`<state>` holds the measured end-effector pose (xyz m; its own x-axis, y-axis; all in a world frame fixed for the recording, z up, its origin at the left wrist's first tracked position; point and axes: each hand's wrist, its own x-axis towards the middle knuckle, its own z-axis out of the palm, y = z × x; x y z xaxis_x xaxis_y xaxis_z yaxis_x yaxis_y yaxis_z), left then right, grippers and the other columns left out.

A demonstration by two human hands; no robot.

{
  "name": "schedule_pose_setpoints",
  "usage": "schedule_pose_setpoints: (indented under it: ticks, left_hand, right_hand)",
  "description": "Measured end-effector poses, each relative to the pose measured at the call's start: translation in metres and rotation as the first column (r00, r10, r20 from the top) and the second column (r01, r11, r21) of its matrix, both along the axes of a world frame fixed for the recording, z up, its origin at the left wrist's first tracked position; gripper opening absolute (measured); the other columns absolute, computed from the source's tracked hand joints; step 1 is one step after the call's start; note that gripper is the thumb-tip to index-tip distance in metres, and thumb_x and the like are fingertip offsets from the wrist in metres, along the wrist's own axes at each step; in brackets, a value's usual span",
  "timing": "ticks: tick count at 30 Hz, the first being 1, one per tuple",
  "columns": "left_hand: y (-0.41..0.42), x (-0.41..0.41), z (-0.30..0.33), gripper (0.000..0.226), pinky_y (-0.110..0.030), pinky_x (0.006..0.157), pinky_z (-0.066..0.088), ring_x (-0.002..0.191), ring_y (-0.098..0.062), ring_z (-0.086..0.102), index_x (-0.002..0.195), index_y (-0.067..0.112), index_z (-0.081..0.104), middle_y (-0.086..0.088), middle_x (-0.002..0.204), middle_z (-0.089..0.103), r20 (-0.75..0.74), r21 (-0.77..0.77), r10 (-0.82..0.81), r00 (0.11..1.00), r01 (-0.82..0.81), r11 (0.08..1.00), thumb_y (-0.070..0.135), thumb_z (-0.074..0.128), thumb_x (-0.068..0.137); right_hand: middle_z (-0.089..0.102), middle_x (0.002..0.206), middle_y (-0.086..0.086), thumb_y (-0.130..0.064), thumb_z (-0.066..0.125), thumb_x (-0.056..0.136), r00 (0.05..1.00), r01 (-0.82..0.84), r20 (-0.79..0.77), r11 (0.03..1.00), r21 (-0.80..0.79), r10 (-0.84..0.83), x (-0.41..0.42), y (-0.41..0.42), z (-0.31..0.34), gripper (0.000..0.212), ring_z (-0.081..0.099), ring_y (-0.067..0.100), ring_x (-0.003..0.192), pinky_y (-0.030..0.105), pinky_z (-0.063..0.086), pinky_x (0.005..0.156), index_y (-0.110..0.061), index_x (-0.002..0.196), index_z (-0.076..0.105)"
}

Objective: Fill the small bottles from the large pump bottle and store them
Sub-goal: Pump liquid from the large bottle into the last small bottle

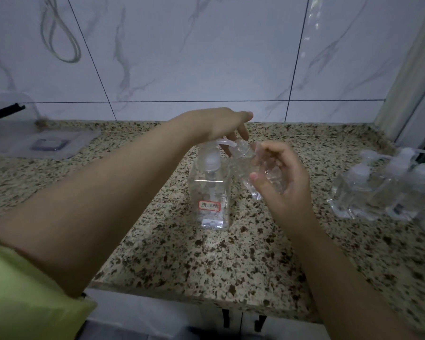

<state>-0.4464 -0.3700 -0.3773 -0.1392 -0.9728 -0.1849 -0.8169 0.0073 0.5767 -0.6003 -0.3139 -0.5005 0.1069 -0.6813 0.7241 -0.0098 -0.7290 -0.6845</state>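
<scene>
Clear plastic catches most of the light: the large pump bottle (pixel 210 192) stands upright on the speckled granite surface (pixel 182 253), near its middle, with a red-edged label low on its front. The left hand (pixel 221 125) rests on top of the pump head, palm down, fingers loosely extended over the spout, so its grip is open and merely pressing. The right hand (pixel 285 177) holds a small bottle (pixel 258 168) tilted, its fingers and thumb curled around the transparent body, grip closed on it; the bottle's neck points up and left, meeting the tip of the pump spout just beside the left fingers. Whether liquid is passing cannot be told. Well apart at the right edge of the surface stands a cluster of other small bottles (pixel 378 182) with white caps, blurred. At far left a clear storage box (pixel 12 111) sits against the marble-patterned tiled wall (pixel 182 57).
</scene>
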Motion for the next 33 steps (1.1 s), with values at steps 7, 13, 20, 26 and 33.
schedule_pose_setpoints:
  ticks: [7,13,20,26,33]
  left_hand:
    - [0.0020,0.0009,0.0029,0.055,-0.048,0.108,0.040,0.100,-0.022,0.060,0.098,0.029,0.072,0.000,0.106,0.071,0.035,-0.020,-0.028,0.999,0.028,0.999,0.059,0.026,0.102]
    - [0.0019,0.0009,0.0026,0.057,-0.048,0.105,0.044,0.094,-0.022,0.063,0.107,0.023,0.072,-0.004,0.107,0.071,0.004,-0.009,-0.053,0.999,0.053,0.999,0.057,0.027,0.103]
    - [0.0044,-0.0027,0.0035,0.059,-0.044,0.103,0.043,0.107,-0.024,0.061,0.119,0.020,0.069,-0.007,0.117,0.066,0.099,0.025,-0.082,0.992,0.080,0.996,0.054,0.023,0.105]
    - [0.0059,-0.0039,0.0050,0.061,-0.041,0.101,0.044,0.104,-0.023,0.063,0.122,0.019,0.067,-0.008,0.120,0.065,0.119,0.010,-0.084,0.989,0.083,0.996,0.054,0.020,0.105]
    - [0.0064,-0.0020,0.0052,0.064,-0.036,0.097,0.042,0.107,-0.022,0.062,0.122,0.018,0.067,-0.008,0.124,0.063,0.140,-0.016,-0.070,0.988,0.073,0.997,0.055,0.017,0.105]
  right_hand:
    - [0.061,0.102,0.005,-0.023,0.064,0.087,1.000,0.006,-0.021,1.000,-0.025,-0.007,-0.0004,-0.0006,-0.0010,0.034,0.057,0.019,0.095,0.026,0.050,0.085,-0.015,0.119,0.058]
    - [0.063,0.105,-0.008,-0.025,0.065,0.086,1.000,-0.004,0.008,1.000,0.013,0.003,-0.0008,0.0010,0.0007,0.033,0.060,0.018,0.100,0.038,0.054,0.090,-0.025,0.119,0.058]
    - [0.061,0.103,-0.002,-0.025,0.064,0.087,0.999,-0.001,-0.032,1.000,-0.001,0.001,-0.0001,-0.0014,-0.0013,0.034,0.058,0.017,0.097,0.034,0.052,0.085,-0.014,0.119,0.059]
    - [0.061,0.104,0.002,-0.024,0.064,0.087,1.000,0.013,-0.027,1.000,-0.005,-0.013,-0.0001,-0.0010,-0.0006,0.035,0.059,0.021,0.099,0.033,0.053,0.088,-0.013,0.120,0.058]
    - [0.062,0.106,0.003,-0.025,0.063,0.088,1.000,0.018,-0.017,1.000,0.001,-0.018,-0.0005,-0.0004,0.0009,0.034,0.059,0.021,0.101,0.034,0.053,0.090,-0.018,0.120,0.058]
